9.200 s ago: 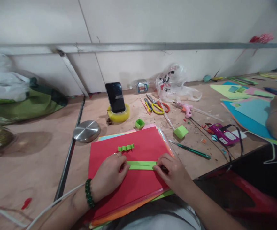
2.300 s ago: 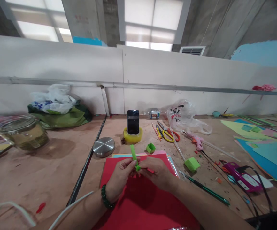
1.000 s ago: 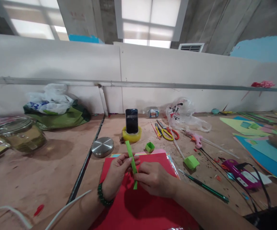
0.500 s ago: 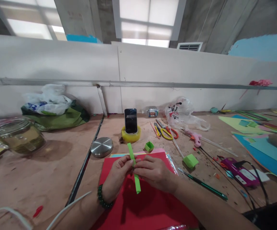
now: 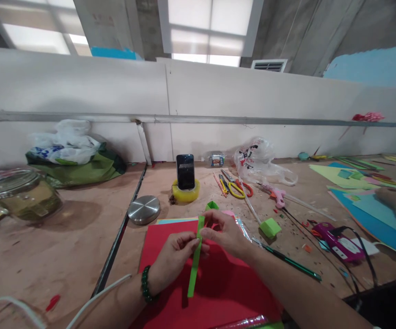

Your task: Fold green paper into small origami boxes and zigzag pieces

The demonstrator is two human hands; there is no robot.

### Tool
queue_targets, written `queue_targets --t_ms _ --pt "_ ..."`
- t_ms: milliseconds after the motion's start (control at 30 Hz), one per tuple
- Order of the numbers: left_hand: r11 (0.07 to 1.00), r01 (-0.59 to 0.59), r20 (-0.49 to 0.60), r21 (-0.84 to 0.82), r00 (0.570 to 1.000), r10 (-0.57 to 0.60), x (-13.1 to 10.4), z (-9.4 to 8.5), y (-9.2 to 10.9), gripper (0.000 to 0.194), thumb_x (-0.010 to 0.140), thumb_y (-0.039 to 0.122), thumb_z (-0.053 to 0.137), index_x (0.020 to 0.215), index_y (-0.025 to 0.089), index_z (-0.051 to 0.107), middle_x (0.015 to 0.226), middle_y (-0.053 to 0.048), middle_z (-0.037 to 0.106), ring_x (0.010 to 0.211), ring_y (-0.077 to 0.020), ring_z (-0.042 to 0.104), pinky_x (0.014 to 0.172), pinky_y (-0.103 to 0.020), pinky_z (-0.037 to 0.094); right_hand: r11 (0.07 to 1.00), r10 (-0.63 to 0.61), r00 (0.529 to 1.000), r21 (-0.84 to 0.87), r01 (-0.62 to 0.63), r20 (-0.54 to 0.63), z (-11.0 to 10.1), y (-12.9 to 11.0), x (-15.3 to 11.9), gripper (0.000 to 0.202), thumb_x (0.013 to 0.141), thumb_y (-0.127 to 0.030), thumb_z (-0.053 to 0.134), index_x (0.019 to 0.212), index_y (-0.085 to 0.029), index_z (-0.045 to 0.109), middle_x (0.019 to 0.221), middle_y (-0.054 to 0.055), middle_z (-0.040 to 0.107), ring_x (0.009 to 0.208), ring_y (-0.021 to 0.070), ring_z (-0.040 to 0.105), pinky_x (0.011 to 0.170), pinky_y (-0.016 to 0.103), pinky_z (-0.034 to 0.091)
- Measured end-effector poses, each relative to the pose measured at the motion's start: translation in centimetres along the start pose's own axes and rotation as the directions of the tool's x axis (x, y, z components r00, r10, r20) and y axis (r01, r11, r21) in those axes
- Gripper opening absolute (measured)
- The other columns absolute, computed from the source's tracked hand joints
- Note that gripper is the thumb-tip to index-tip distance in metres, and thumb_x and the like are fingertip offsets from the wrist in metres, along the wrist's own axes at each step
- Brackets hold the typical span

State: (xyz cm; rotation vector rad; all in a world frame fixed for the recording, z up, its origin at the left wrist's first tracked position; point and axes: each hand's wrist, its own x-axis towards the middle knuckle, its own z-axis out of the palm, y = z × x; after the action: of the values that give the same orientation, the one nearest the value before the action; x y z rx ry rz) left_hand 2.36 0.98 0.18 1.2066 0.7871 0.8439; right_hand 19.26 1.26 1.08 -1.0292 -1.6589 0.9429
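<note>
A folded green paper strip (image 5: 194,274) is held upright-slanted above a red paper sheet (image 5: 232,292). My left hand (image 5: 173,253), with a green bead bracelet on its wrist, pinches the strip near its middle. My right hand (image 5: 223,230) grips it near the upper end, with fingers curled behind it. Just beyond the right hand sits a small open green paper box (image 5: 212,205), partly hidden by the fingers. A green paper cube (image 5: 270,227) lies to the right, at the end of a clear stick.
A phone (image 5: 185,172) leans on a yellow tape roll (image 5: 187,193) beside a round metal lid (image 5: 144,209). Scissors (image 5: 235,188), a pink glue gun (image 5: 278,197), a green-black cutter (image 5: 292,262) and a purple device (image 5: 338,242) lie rightward. Another person's hand (image 5: 394,198) rests on paper at far right.
The strip has turned to slant the other way, its lower end swinging left. My right hand has moved up along it to the upper end. The other person's hand has come further into view.
</note>
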Motion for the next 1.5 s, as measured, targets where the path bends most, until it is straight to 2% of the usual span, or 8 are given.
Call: queue_targets --t_ms 100,267,467,567,767,1233,1367,1500 --pt "0.999 0.027 0.066 0.038 0.997 -0.029 -0.2 0.1 -0.4 0.042 0.069 0.056 0.072 0.068 0.014 0.072 0.063 -0.007 0.07 0.058 -0.0174 0.064 0.059 -0.027 0.05 0.976 0.123 0.988 0.167 -0.137 0.091 0.2 0.6 0.5 0.036 0.075 -0.048 0.069 0.063 -0.016 0.057 0.056 -0.003 0.054 0.052 0.0096 0.048 0.049 0.022 0.041" --pt "0.977 0.205 0.121 -0.059 0.973 -0.197 -0.3 0.2 -0.3 0.044 0.06 0.055 0.079 0.066 0.014 0.066 0.061 -0.008 0.072 0.055 -0.0194 0.067 0.06 -0.029 0.052 0.97 0.137 0.988 0.214 -0.12 -0.071 0.0 0.8 1.1 0.039 0.068 -0.047 0.075 0.056 -0.016 0.054 0.051 -0.006 0.044 0.05 0.0071 0.038 0.048 0.021 0.033" --pt "0.987 0.148 0.092 -0.067 0.986 -0.142 -0.1 -0.1 -0.4 0.048 0.063 0.058 0.076 0.071 0.011 0.067 0.063 -0.007 0.072 0.056 -0.0178 0.067 0.06 -0.028 0.052 0.942 0.213 0.967 0.234 -0.242 0.142 0.3 0.2 0.5 0.036 0.064 -0.047 0.077 0.061 -0.016 0.06 0.059 -0.002 0.056 0.056 0.0102 0.049 0.052 0.022 0.039" --pt "0.979 0.189 0.105 -0.079 0.978 -0.181 -0.1 -0.2 -0.5 0.05 0.061 0.059 0.077 0.072 0.012 0.065 0.06 -0.007 0.071 0.056 -0.0187 0.068 0.059 -0.028 0.053 0.95 0.233 0.972 0.203 -0.236 0.039 0.4 0.5 0.4 0.031 0.064 -0.04 0.078 0.057 -0.016 0.059 0.056 -0.003 0.054 0.053 0.0092 0.045 0.051 0.022 0.036" --pt "0.979 0.203 0.127 -0.034 0.972 -0.197 -0.2 -0.2 -0.4 0.048 0.062 0.057 0.078 0.074 0.011 0.066 0.067 -0.009 0.074 0.059 -0.0186 0.069 0.061 -0.028 0.054 0.898 0.294 0.953 0.365 -0.247 -0.078 -0.8 1.5 1.6 0.029 0.058 -0.037 0.08 0.054 -0.017 0.059 0.049 -0.005 0.053 0.046 0.0072 0.041 0.046 0.022 0.032" --pt "0.984 0.18 0.18 0.01 0.967 -0.179 -0.5 -0.4 0.2 0.051 0.064 0.06 0.074 0.078 0.011 0.068 0.071 -0.009 0.074 0.064 -0.019 0.069 0.065 -0.03 0.054 0.806 0.378 0.922 0.519 -0.286 -0.08 -1.3 1.1 1.9 0.028 0.051 -0.033 0.083 0.052 -0.016 0.061 0.047 -0.005 0.054 0.041 0.0043 0.039 0.041 0.02 0.026" --pt "0.989 0.143 0.178 -0.04 0.975 -0.134 -0.4 -0.2 0.2 0.047 0.067 0.056 0.075 0.084 0.013 0.07 0.08 -0.01 0.076 0.073 -0.0202 0.07 0.074 -0.032 0.055 0.853 0.33 0.943 0.416 -0.314 0.036 -0.5 0.7 1.2 0.031 0.054 -0.037 0.083 0.052 -0.016 0.06 0.048 -0.004 0.055 0.043 0.006 0.042 0.044 0.021 0.031" --pt "0.989 0.137 0.157 -0.058 0.979 -0.126 -0.1 -0.2 -0.1 0.046 0.066 0.056 0.075 0.077 0.012 0.069 0.068 -0.008 0.074 0.064 -0.0181 0.069 0.067 -0.028 0.055 0.871 0.313 0.938 0.348 -0.347 0.15 0.2 0.3 0.7 0.034 0.058 -0.041 0.082 0.054 -0.015 0.06 0.051 -0.004 0.055 0.048 0.0073 0.046 0.048 0.021 0.035"
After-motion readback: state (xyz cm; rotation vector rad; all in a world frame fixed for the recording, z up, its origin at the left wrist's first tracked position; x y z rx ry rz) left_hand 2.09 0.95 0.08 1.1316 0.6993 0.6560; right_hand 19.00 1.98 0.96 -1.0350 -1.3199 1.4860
